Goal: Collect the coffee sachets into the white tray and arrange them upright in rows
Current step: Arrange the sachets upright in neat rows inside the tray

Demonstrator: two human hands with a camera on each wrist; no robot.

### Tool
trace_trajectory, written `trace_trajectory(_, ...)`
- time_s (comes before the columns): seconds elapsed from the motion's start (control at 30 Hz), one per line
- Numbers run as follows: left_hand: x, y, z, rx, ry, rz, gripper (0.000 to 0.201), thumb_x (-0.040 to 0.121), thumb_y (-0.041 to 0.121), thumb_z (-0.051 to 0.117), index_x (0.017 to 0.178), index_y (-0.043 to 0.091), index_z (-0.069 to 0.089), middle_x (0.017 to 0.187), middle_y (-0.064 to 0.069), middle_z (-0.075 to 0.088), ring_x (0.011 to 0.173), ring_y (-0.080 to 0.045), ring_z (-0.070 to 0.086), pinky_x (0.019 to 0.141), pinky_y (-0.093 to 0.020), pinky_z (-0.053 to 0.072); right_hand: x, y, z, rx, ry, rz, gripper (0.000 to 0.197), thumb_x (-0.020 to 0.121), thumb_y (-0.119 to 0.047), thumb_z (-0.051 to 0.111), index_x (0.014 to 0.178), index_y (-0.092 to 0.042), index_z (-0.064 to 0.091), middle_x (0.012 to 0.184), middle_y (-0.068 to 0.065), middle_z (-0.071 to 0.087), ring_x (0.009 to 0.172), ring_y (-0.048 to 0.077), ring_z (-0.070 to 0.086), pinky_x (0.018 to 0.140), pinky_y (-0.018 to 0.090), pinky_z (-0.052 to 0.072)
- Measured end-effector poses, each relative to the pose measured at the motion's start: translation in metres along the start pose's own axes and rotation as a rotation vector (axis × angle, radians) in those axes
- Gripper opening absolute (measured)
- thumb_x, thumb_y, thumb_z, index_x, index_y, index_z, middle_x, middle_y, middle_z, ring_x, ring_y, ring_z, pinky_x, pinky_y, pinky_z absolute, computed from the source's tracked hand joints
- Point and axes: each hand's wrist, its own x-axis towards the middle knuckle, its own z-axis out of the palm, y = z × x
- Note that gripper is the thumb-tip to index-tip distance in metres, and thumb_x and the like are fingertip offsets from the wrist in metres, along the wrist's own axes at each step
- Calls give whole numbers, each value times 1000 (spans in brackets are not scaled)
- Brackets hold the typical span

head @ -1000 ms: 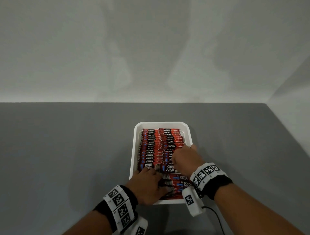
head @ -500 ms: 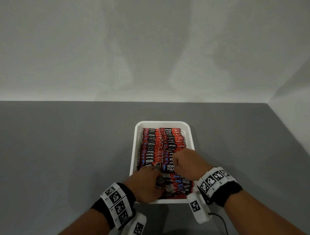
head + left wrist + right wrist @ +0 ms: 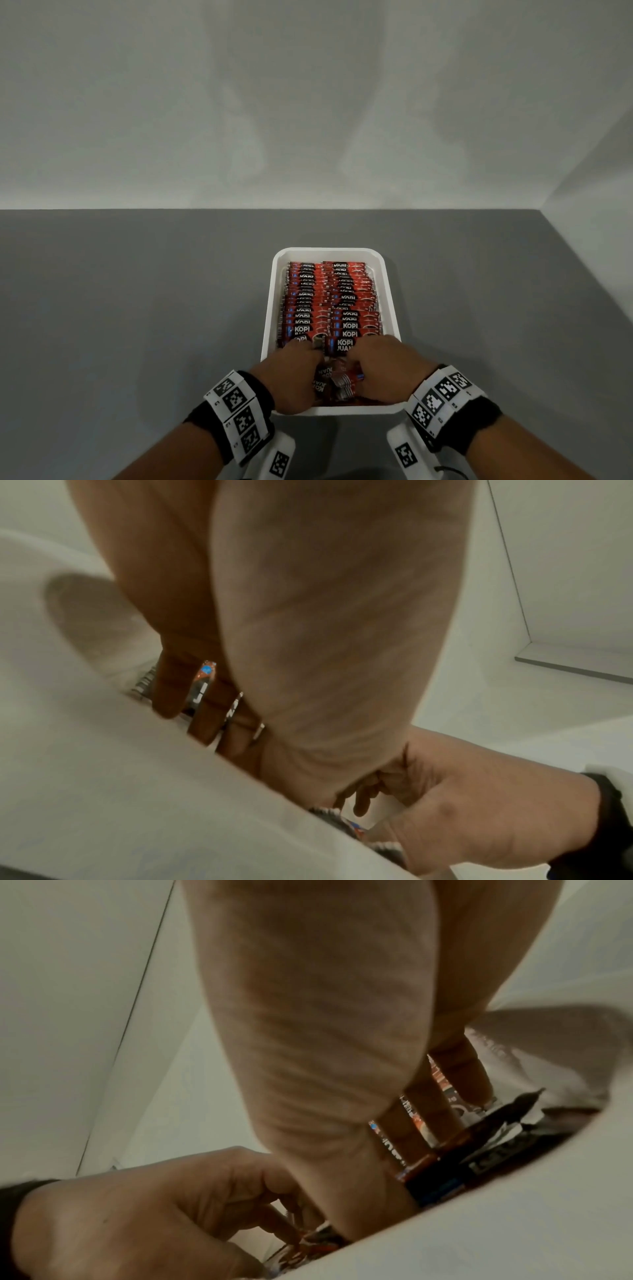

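The white tray (image 3: pixel 329 253) holds two rows of red coffee sachets (image 3: pixel 325 301) standing upright, filling most of its length. At the tray's near end lies a loose bundle of sachets (image 3: pixel 337 380), tilted and overlapping. My left hand (image 3: pixel 298 366) and right hand (image 3: pixel 373 363) both reach into that near end, knuckles up, fingers curled onto the bundle from either side. In the left wrist view, the left fingers (image 3: pixel 202 718) dig down among sachets. Seen from the right wrist, the right fingers (image 3: pixel 441 1112) press against sachet faces. The fingertips are hidden in the head view.
The tray sits on a grey table (image 3: pixel 137 308) that meets a pale wall behind and another wall on the right. Wrist bands with black-and-white markers (image 3: pixel 236 411) are on both forearms.
My right hand has pulled back from the right upright row to the loose sachets at the near end. The left hand has stayed there, shifting slightly forward.
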Motion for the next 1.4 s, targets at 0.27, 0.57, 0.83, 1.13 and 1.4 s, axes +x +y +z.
trace_trajectory(0.27, 0, 5, -3, -21, -4, -9, 43, 92, 40, 69, 130, 22, 60, 132, 3, 61, 120, -16, 58, 105, -31, 47, -1, 1, -1, -15, -36, -41, 32, 84, -36, 69, 114, -24, 65, 110, 0, 68, 98, 23, 66, 88, 39, 57)
trace_trajectory(0.57, 0, 6, -4, -3, 34, -51, 30, 94, 37, 62, 119, 21, 63, 120, 3, 68, 108, -17, 66, 95, -30, 53, -2, 2, 1, 19, 28, -82, 30, 89, -34, 65, 116, -23, 65, 111, 0, 69, 99, 21, 66, 85, 33, 55)
trace_trajectory(0.83, 5, 5, -7, 69, 9, -92, 29, 98, 28, 58, 126, 21, 64, 125, -2, 69, 113, -23, 66, 101, -39, 53, -4, 7, 0, 201, 98, -68, 20, 92, -23, 59, 110, -24, 66, 110, -2, 70, 96, 16, 65, 84, 33, 55)
trace_trajectory(1.13, 1, 4, -14, -158, 175, -62, 24, 96, 30, 57, 118, 26, 64, 119, 9, 70, 108, -11, 66, 96, -33, 55, -7, 10, -8, 695, 278, 48, 15, 91, -10, 56, 97, -22, 63, 90, -7, 69, 82, 5, 65, 80, 41, 57)
trace_trajectory(1.4, -4, 50, -45, -1672, 293, -169, 26, 98, 13, 60, 121, 4, 66, 116, -21, 72, 102, -36, 70, 92, -47, 55, -3, -22, -27, 1473, 243, 6, 34, 97, 0, 61, 128, -14, 57, 116, 9, 74, 109, 29, 71, 99, 54, 54)
